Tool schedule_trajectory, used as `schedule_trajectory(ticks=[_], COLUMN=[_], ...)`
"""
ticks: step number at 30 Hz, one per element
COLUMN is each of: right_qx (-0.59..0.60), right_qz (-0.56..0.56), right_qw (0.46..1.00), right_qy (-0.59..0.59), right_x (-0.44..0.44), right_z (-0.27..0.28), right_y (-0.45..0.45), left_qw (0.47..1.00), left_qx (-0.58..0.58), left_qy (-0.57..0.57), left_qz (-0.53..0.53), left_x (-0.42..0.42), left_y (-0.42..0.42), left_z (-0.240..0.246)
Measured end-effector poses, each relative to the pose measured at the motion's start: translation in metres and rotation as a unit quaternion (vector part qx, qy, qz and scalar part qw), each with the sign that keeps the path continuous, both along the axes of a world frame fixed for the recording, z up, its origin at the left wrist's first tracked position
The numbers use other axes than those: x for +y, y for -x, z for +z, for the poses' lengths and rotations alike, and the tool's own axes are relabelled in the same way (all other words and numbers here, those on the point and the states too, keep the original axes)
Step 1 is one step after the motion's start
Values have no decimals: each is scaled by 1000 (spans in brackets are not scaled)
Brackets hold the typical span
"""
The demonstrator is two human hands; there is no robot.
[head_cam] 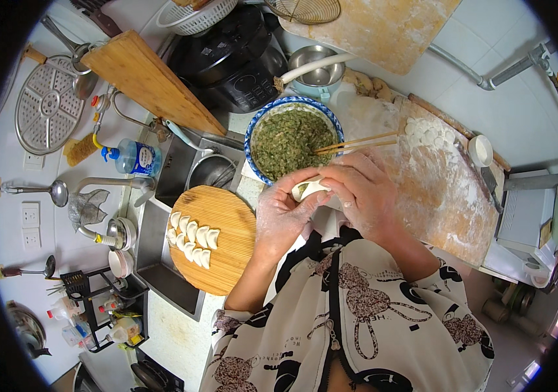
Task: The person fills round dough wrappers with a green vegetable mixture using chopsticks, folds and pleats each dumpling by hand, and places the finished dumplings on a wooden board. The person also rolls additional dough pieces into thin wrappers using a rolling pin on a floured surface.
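Note:
My left hand (286, 208), dusted with flour, holds a dumpling wrapper with green filling (309, 188) from the left. My right hand (364, 191) pinches the wrapper's right side with its fingertips. Just beyond the hands stands a blue-and-white rimmed bowl (254, 161) of chopped green filling (293, 139). A pair of wooden chopsticks (357, 146) rests in it, pointing right. To the left, several folded dumplings (202, 236) lie in rows on a round wooden board (234, 264). Flattened dough pieces (428, 133) lie on the floured wooden board (435, 196) at the right.
The round board lies over part of the steel sink (154, 235). A cleaver (487, 183), a small white bowl (480, 150) and a rolling pin (435, 115) are along the floured board's far right edge. A black electric cooker (230, 63) and a metal bowl (317, 66) stand behind the filling.

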State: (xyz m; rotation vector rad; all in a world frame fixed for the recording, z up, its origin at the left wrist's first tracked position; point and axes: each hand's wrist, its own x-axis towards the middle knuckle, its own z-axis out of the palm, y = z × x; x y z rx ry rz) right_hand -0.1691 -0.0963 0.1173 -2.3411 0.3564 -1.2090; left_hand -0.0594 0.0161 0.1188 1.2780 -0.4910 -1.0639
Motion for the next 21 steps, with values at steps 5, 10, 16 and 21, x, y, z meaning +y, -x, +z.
schedule_trajectory(ticks=[5,10,16,21], right_qx=[-16,0,92,83], right_qz=[-19,-25,21,67], right_qw=[999,1000,995,993], right_qy=[-33,2,10,56], right_x=[3,2,5,-1], right_z=[-11,-7,12,7], right_y=[1,1,4,5], left_qw=[998,999,988,976], left_qx=[-8,-27,-150,-218], left_qy=[54,44,3,-3], left_qz=[-18,-9,-25,-27], left_x=[-1,0,2,2], left_y=[5,8,2,-1], left_z=[-9,-5,-3,-11])
